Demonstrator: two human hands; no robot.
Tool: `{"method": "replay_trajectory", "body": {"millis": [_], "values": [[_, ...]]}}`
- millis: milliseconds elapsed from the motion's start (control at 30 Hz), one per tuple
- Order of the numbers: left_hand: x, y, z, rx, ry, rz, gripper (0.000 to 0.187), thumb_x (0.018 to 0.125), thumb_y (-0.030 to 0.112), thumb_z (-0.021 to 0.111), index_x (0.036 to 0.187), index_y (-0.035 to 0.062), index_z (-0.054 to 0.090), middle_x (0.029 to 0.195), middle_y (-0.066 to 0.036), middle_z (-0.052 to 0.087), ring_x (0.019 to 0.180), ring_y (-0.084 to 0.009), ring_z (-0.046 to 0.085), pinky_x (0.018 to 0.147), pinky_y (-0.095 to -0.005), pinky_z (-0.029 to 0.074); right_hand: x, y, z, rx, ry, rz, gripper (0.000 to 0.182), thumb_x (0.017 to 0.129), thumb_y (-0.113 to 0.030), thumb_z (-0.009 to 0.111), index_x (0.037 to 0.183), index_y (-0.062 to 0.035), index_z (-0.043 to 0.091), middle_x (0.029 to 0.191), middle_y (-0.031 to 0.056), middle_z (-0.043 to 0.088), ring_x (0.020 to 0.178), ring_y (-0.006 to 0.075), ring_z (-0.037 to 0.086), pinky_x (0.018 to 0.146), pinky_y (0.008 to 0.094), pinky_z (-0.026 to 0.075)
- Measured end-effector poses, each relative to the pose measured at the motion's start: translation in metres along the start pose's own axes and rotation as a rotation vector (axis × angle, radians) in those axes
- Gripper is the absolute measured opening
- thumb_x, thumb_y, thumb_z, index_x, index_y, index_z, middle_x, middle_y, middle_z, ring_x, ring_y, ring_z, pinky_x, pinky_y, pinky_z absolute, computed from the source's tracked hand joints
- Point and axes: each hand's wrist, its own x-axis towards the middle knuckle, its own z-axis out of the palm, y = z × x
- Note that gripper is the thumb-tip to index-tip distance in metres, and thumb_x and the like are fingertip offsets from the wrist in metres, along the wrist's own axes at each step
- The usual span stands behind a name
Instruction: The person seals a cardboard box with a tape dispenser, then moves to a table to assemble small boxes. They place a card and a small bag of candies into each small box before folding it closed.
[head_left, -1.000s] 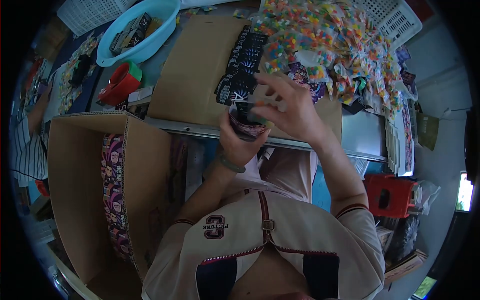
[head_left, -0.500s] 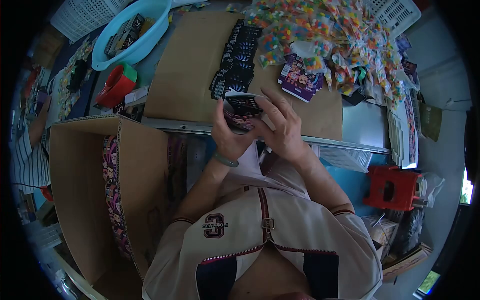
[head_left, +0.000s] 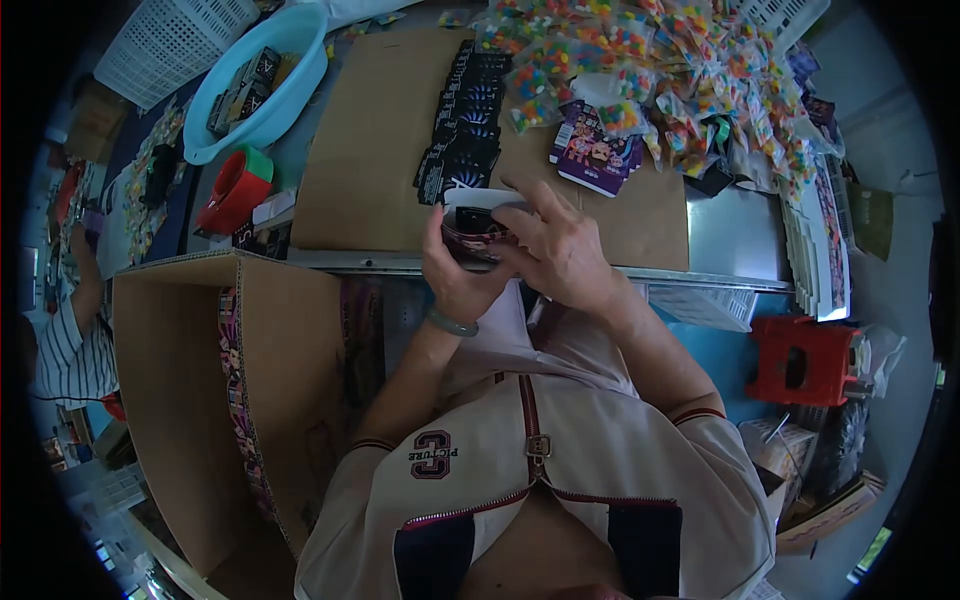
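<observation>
In front of my chest, at the table's edge, is a small printed box (head_left: pixel 466 240) with its white top flap up. My left hand (head_left: pixel 456 283) is wrapped round its left side and underside. A black packet (head_left: pixel 478 220) sits inside the box mouth, partly hidden. My right hand (head_left: pixel 563 250) grips the box's right side, fingers bent over the opening by the packet. Just beyond lies an overlapping row of black printed packets (head_left: pixel 468 120). Flat purple printed boxes (head_left: pixel 597 155) lie to the right of that row.
Clear bags of colourful candy (head_left: pixel 580 60) heap at the back right. A blue basin (head_left: pixel 300 95) holds black packets, near a red tape dispenser (head_left: pixel 232 190). A large carton (head_left: pixel 285 350) stands at left, a red stool (head_left: pixel 790 360) at right. Another person's striped sleeve (head_left: pixel 65 355) shows far left.
The black packet sits lower in the small box, and my right fingers have moved in over the opening. The white flap shows more. The whole view has shifted slightly.
</observation>
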Motion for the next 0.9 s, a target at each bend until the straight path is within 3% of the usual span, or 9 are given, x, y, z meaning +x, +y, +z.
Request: {"method": "replay_trajectory", "body": {"millis": [133, 200, 300, 400, 467, 533, 667, 767, 900], "values": [[0.008, 0.004, -0.018, 0.066, -0.044, 0.068, 0.087, 0.065, 0.025, 0.088, 0.132, -0.0017, 0.039, 0.112, -0.02, 0.058, 0.091, -0.0324, 0.062, 0.078, -0.0386, 0.052, -0.011, -0.003, 0.004, 0.125, 0.221, 0.108, 0.04, 0.067, -0.008, 0.08, 0.103, -0.0044, 0.063, 0.119, 0.0173, 0.059, 0.094, 0.0308, 0.065, 0.075, 0.0372, 0.055], [0.021, 0.004, -0.036, 0.127, -0.154, 0.294, 0.058, 0.077, 0.014, 0.078, 0.125, 0.0003, 0.049, 0.11, -0.021, 0.06, 0.09, -0.032, 0.062, 0.078, -0.0366, 0.051, -0.024, -0.002, 0.012, 0.22, 0.225, 0.163, 0.037, 0.068, -0.006, 0.079, 0.102, -0.0047, 0.063, 0.116, 0.0167, 0.06, 0.09, 0.0302, 0.065, 0.07, 0.0348, 0.054], [0.031, 0.012, -0.051, -0.015, -0.244, 0.231, 0.031, 0.083, 0.005, 0.069, 0.112, 0.0008, 0.058, 0.106, -0.021, 0.062, 0.09, -0.0314, 0.063, 0.077, -0.0353, 0.05, -0.036, -0.005, 0.022, 0.314, 0.284, 0.202, 0.034, 0.069, -0.004, 0.079, 0.1, -0.0044, 0.064, 0.106, 0.015, 0.064, 0.084, 0.0284, 0.065, 0.065, 0.0324, 0.053], [0.054, 0.021, -0.058, -0.037, -0.329, 0.139, 0.022, 0.082, 0.004, 0.069, 0.102, 0.0001, 0.061, 0.106, -0.019, 0.063, 0.086, -0.0293, 0.063, 0.075, -0.0347, 0.051, -0.037, 0.0, 0.022, 0.287, 0.282, 0.158, 0.032, 0.071, -0.002, 0.078, 0.101, -0.0029, 0.065, 0.098, 0.0133, 0.066, 0.086, 0.0278, 0.066, 0.072, 0.0336, 0.053], [0.06, 0.016, -0.057, -0.084, -0.343, 0.156, 0.019, 0.081, 0.001, 0.07, 0.098, 0.0, 0.061, 0.1, -0.013, 0.064, 0.075, -0.0192, 0.061, 0.067, -0.0284, 0.049, -0.035, 0.008, 0.014, 0.265, 0.227, 0.134, 0.032, 0.072, -0.001, 0.077, 0.102, -0.002, 0.066, 0.096, 0.0126, 0.067, 0.09, 0.0284, 0.067, 0.078, 0.0348, 0.054], [0.058, 0.015, -0.055, -0.397, -0.362, -0.352, 0.018, 0.08, -0.002, 0.07, 0.097, 0.0004, 0.062, 0.092, -0.006, 0.062, 0.068, -0.0086, 0.055, 0.061, -0.021, 0.044, -0.028, 0.011, 0.0, 0.195, 0.006, 0.093, 0.029, 0.073, 0.002, 0.074, 0.101, -0.002, 0.066, 0.1, 0.0142, 0.068, 0.092, 0.0296, 0.068, 0.079, 0.0337, 0.054], [0.069, 0.022, -0.05, -0.441, -0.328, -0.357, 0.017, 0.08, -0.004, 0.069, 0.095, 0.0002, 0.064, 0.088, -0.003, 0.059, 0.066, -0.003, 0.051, 0.057, -0.0167, 0.04, -0.03, 0.008, 0.005, 0.28, 0.011, 0.166, 0.027, 0.074, 0.003, 0.072, 0.1, -0.0024, 0.067, 0.105, 0.016, 0.067, 0.09, 0.0313, 0.067, 0.077, 0.0346, 0.054], [0.073, 0.008, -0.056, -0.384, -0.518, -0.165, 0.016, 0.079, -0.005, 0.068, 0.094, -0.0001, 0.065, 0.095, -0.005, 0.061, 0.068, -0.0045, 0.054, 0.059, -0.0168, 0.043, -0.032, 0.008, 0.008, 0.45, 0.188, 0.257, 0.025, 0.074, 0.001, 0.072, 0.099, -0.0028, 0.067, 0.103, 0.0164, 0.067, 0.084, 0.0315, 0.066, 0.072, 0.0358, 0.053], [0.083, 0.024, -0.059, -0.401, -0.539, -0.132, 0.015, 0.078, -0.006, 0.068, 0.091, 0.0006, 0.065, 0.102, -0.008, 0.064, 0.071, -0.008, 0.061, 0.062, -0.0189, 0.049, -0.021, 0.011, -0.006, 0.2, 0.108, -0.074, 0.029, 0.071, -0.003, 0.076, 0.1, -0.0033, 0.067, 0.104, 0.0152, 0.067, 0.08, 0.0299, 0.066, 0.067, 0.0341, 0.054]]}}
